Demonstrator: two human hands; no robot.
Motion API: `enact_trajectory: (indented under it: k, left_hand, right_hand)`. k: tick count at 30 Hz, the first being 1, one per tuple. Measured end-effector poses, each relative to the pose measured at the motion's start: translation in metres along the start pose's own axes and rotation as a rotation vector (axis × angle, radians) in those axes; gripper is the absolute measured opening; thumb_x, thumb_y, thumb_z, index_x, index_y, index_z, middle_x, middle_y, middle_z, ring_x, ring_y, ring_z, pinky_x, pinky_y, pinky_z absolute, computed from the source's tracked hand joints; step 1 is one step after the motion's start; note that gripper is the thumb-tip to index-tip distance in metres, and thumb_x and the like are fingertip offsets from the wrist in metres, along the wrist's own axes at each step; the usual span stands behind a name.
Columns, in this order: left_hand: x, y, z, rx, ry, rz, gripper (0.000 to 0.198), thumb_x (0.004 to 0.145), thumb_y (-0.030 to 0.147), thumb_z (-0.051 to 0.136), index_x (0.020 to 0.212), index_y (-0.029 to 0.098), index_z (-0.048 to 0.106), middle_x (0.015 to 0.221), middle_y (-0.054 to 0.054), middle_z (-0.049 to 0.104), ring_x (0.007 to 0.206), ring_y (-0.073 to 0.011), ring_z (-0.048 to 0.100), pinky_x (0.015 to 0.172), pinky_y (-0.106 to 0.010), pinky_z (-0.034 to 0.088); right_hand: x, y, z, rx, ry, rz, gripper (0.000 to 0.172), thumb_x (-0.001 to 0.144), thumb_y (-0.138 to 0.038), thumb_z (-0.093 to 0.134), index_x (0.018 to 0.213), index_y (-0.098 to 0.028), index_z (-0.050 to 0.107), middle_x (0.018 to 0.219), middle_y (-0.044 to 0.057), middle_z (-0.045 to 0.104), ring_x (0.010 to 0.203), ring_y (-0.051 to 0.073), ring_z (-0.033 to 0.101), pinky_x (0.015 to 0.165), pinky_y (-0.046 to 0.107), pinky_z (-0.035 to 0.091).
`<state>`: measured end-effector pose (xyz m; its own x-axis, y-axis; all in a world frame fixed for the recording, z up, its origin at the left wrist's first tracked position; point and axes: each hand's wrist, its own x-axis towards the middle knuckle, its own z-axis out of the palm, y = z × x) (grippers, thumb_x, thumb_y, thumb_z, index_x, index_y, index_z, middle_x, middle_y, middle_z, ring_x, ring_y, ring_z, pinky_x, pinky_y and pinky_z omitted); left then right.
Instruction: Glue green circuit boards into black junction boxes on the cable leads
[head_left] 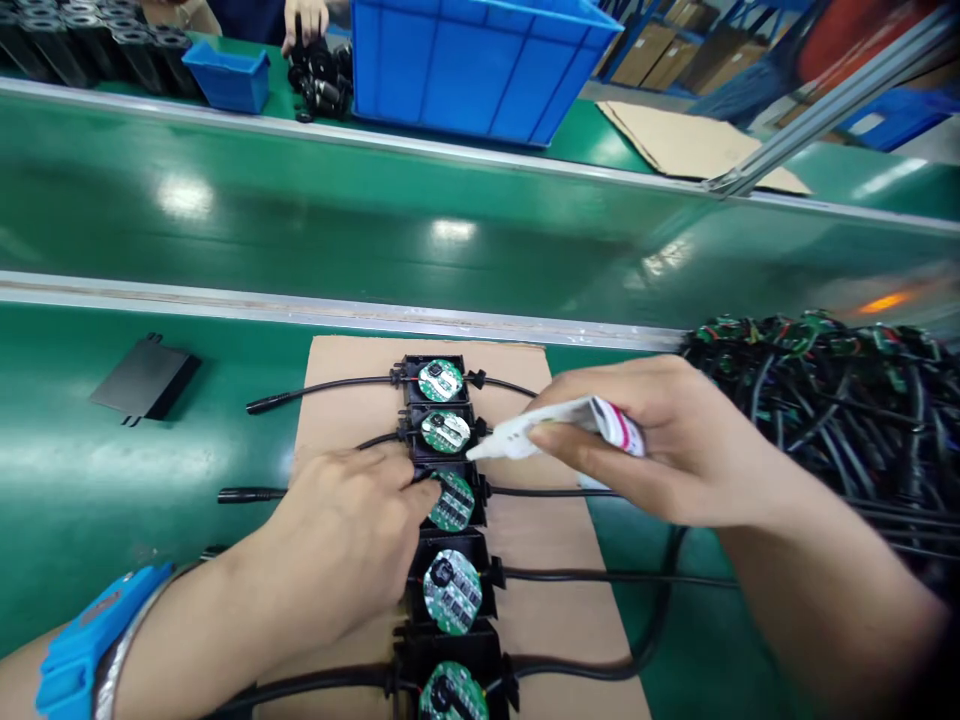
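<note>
a white tube [517, 436] is pinched between the thumb and bent fingers of the right hand [660, 440], its nozzle held just beside the second circuit board [445, 432] from the far end. the left hand [352, 530] is curled, fingers close together, a fingertip laid at the third board's edge. five round boards are counted, set in five black housings [482, 645] on one cardboard sheet [547, 620].

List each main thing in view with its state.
White squeeze tube, gripped by the right hand
Black plastic casings, open, in a row
Round green circuit boards, lying in the casings
Left hand, fingers at the middle board
Tan cardboard sheet, flat beneath the casings
Large blue plastic bin, upright
</note>
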<state>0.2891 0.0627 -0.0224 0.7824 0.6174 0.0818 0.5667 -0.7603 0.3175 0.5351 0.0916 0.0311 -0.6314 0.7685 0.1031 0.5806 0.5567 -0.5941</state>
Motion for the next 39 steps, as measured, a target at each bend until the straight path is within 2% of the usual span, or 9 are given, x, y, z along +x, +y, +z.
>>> enact_trajectory:
  k: [2, 4, 8, 13, 22, 28, 34, 39]
  left_hand:
    - [-0.008, 0.009, -0.006, -0.016, -0.092, 0.001, 0.022, 0.078, 0.013, 0.053, 0.095, 0.02, 0.066, 0.072, -0.002, 0.062, 0.064, -0.0179, 0.059, 0.063, -0.033, 0.053]
    - [-0.019, 0.017, -0.007, -0.024, -0.144, 0.001, 0.028, 0.077, 0.014, 0.053, 0.102, 0.02, 0.064, 0.074, -0.002, 0.062, 0.065, -0.0182, 0.059, 0.064, -0.034, 0.052]
    - [-0.039, 0.025, 0.003, -0.002, -0.149, -0.024, 0.049, 0.079, 0.016, 0.053, 0.127, 0.022, 0.051, 0.083, -0.004, 0.064, 0.072, -0.0209, 0.062, 0.067, -0.036, 0.053]
    - [-0.046, 0.027, 0.016, 0.004, -0.19, -0.06, 0.057, 0.083, 0.015, 0.05, 0.138, 0.023, 0.04, 0.088, -0.006, 0.065, 0.077, -0.0226, 0.063, 0.069, -0.039, 0.054]
    - [-0.045, 0.025, 0.016, 0.011, -0.193, -0.056, 0.057, 0.081, 0.012, 0.051, 0.137, 0.021, 0.043, 0.092, -0.008, 0.066, 0.082, -0.0245, 0.064, 0.073, -0.044, 0.056]
    - [-0.043, 0.025, 0.017, 0.027, -0.207, -0.06, 0.058, 0.082, 0.014, 0.053, 0.138, 0.022, 0.041, 0.097, -0.008, 0.066, 0.082, -0.0229, 0.064, 0.075, -0.042, 0.056]
    - [-0.044, 0.025, 0.016, 0.032, -0.192, -0.059, 0.057, 0.081, 0.013, 0.053, 0.137, 0.022, 0.044, 0.094, -0.008, 0.066, 0.083, -0.0225, 0.064, 0.076, -0.041, 0.055]
    - [-0.045, 0.024, 0.019, 0.024, -0.164, -0.045, 0.056, 0.082, 0.013, 0.052, 0.137, 0.021, 0.044, 0.093, -0.008, 0.066, 0.081, -0.0222, 0.064, 0.073, -0.04, 0.056]
  right_hand:
    - [-0.003, -0.007, 0.006, 0.045, -0.019, -0.019, 0.009, 0.087, -0.018, 0.053, 0.082, -0.017, 0.061, 0.064, -0.001, 0.058, 0.051, 0.008, 0.045, 0.05, 0.022, 0.033]
    - [-0.002, -0.013, 0.015, 0.076, -0.059, -0.052, 0.01, 0.086, -0.017, 0.051, 0.083, -0.017, 0.061, 0.066, 0.0, 0.058, 0.054, 0.009, 0.046, 0.053, 0.023, 0.034]
    - [0.007, -0.016, 0.03, 0.083, -0.131, -0.1, 0.011, 0.082, -0.011, 0.05, 0.08, -0.017, 0.059, 0.067, 0.0, 0.057, 0.058, 0.01, 0.047, 0.059, 0.024, 0.036]
    - [0.013, -0.018, 0.032, 0.048, -0.184, -0.104, 0.011, 0.08, -0.009, 0.05, 0.079, -0.016, 0.058, 0.069, 0.001, 0.057, 0.061, 0.011, 0.048, 0.059, 0.025, 0.034]
    - [-0.002, -0.021, 0.025, 0.087, -0.223, -0.083, 0.015, 0.077, -0.004, 0.048, 0.08, -0.016, 0.056, 0.07, 0.0, 0.057, 0.06, 0.01, 0.047, 0.057, 0.023, 0.033]
    - [-0.011, -0.02, 0.022, 0.067, -0.229, -0.074, 0.014, 0.08, -0.007, 0.047, 0.083, -0.016, 0.057, 0.069, 0.0, 0.056, 0.06, 0.01, 0.048, 0.058, 0.023, 0.034]
    - [-0.008, -0.013, 0.018, 0.044, -0.205, -0.096, 0.012, 0.081, -0.007, 0.048, 0.077, -0.017, 0.052, 0.067, -0.001, 0.053, 0.06, 0.009, 0.046, 0.058, 0.022, 0.035]
    - [-0.001, -0.011, 0.022, 0.046, -0.181, -0.117, 0.011, 0.085, -0.011, 0.046, 0.08, -0.017, 0.054, 0.07, 0.0, 0.056, 0.062, 0.01, 0.048, 0.06, 0.023, 0.037]
